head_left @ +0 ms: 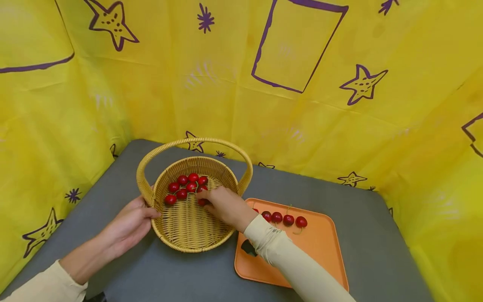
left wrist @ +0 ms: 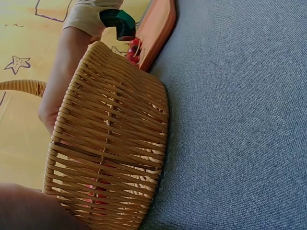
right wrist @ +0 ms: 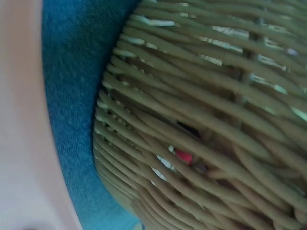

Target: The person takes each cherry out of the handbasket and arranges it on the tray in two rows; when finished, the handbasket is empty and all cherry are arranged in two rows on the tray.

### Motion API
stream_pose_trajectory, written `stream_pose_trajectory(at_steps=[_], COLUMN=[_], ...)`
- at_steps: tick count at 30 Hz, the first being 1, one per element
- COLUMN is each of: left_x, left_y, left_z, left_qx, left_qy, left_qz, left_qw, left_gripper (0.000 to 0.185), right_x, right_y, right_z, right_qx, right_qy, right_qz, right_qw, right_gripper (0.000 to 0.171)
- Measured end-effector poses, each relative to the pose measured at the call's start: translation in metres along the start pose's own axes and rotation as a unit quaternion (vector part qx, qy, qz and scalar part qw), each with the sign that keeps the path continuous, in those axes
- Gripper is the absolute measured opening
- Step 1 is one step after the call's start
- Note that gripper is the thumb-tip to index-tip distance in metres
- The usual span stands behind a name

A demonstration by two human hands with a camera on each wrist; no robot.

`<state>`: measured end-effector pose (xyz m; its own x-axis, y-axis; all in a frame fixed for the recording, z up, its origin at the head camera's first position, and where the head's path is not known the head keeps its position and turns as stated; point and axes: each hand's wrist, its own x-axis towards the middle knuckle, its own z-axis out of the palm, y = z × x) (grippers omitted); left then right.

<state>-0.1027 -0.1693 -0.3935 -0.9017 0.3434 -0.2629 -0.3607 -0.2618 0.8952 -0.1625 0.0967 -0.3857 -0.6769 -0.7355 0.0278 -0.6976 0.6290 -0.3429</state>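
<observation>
The left hand (head_left: pixel 130 224) grips the near-left rim of the basket (head_left: pixel 188 235), which stands on the grey surface (head_left: pixel 158 272). The right hand (head_left: pixel 222 205) reaches inside; its fingers are curled on one cherry (head_left: pixel 202 202). Hold the basket steady and lift this cherry clear of the cluster (head_left: pixel 186 186) just behind. Four cherries (head_left: pixel 284 219) lie on the orange tray (head_left: pixel 320 251) to the right.
</observation>
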Motion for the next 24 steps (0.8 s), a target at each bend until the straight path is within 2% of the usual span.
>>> stream_pose_trajectory(at_steps=[8,12,16,19,24], left_x=[0.002,0.002,0.002,0.002,-0.002], left_y=[0.002,0.005,0.008,0.007,0.002], left_z=[0.002,-0.001,-0.002,-0.001,0.0], left_qx=[0.006,0.01,0.01,0.004,0.004], left_qy=[0.001,0.002,-0.002,-0.008,-0.008], left_qz=[0.001,-0.002,0.008,0.007,-0.014], left_qw=[1.0,0.9999,0.9999,0.9999,0.9999], left_gripper=[0.088,0.089,0.088,0.089,0.092], right_x=[-0.004,-0.004,-0.009,-0.023,-0.068], right_y=[-0.004,-0.006,-0.009,-0.014,-0.025], right_z=[0.004,0.001,-0.013,-0.027,-0.05], right_qx=[-0.039,-0.044,-0.021,0.005,0.068], right_qy=[0.019,0.015,0.04,0.067,0.102], right_qz=[0.014,0.019,0.018,0.009,-0.004], right_qw=[0.999,0.999,0.999,0.998,0.992], right_gripper=[0.015,0.016,0.023,0.03,0.039])
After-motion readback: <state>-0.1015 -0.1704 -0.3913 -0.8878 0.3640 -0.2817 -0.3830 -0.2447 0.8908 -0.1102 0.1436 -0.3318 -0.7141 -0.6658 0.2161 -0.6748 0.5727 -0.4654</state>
